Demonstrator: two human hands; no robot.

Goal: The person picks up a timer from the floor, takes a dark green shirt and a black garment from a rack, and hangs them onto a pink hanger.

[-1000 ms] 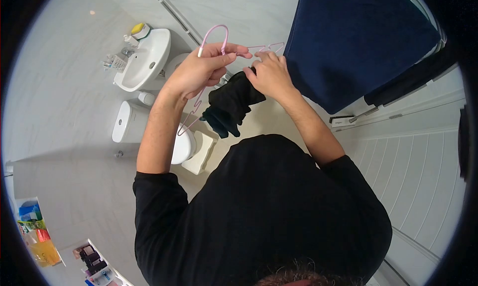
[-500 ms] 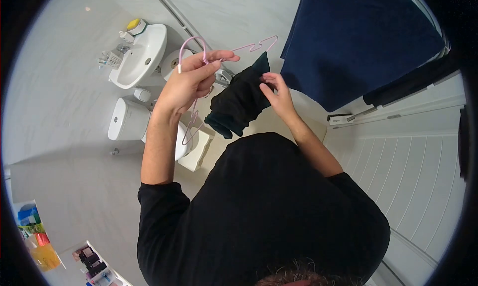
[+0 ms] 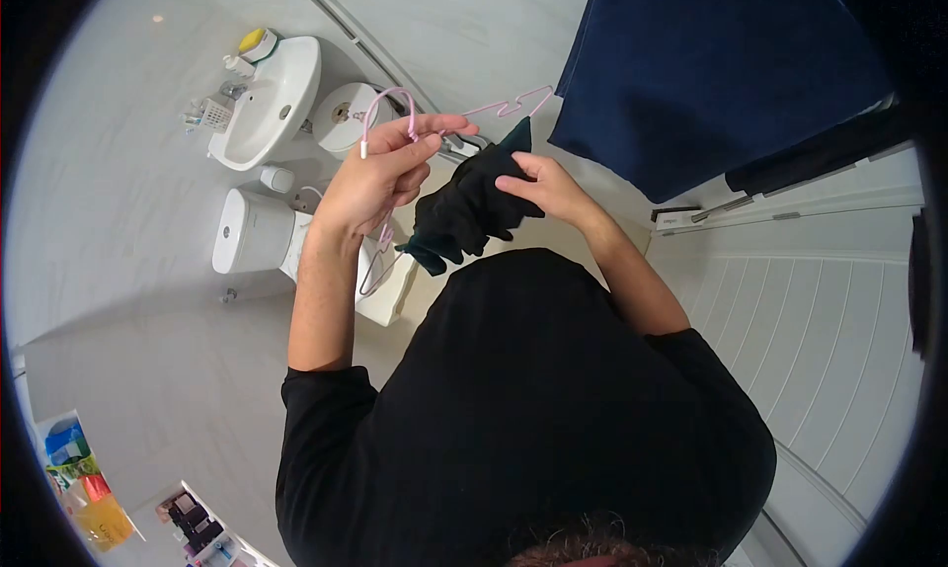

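My left hand (image 3: 370, 177) is closed around the neck of a pink wire hanger (image 3: 391, 91), with the hook standing up above the fingers. One notched end of the hanger reaches out to the upper right, the other slants down below the hand. A bunched black and dark green garment (image 3: 462, 203) hangs beside it; its exact kind does not show. Thumb and fingers of my right hand (image 3: 549, 186) pinch the garment's upper right part. A green corner of the cloth points up close to the hanger's right end. Folds hide whether cloth and hanger are joined.
A navy towel (image 3: 681, 83) hangs at the upper right. Along the left wall are a white sink (image 3: 301, 78), a toilet cistern (image 3: 242, 231) and a round white lid (image 3: 341, 113). White ribbed panels (image 3: 790, 340) stand at right; shelves with packages (image 3: 99, 523) are lower left.
My right hand has shifted slightly left and down on the garment, which is more bunched and raised at its lower end. My left hand still grips the hanger, a little lower in view.
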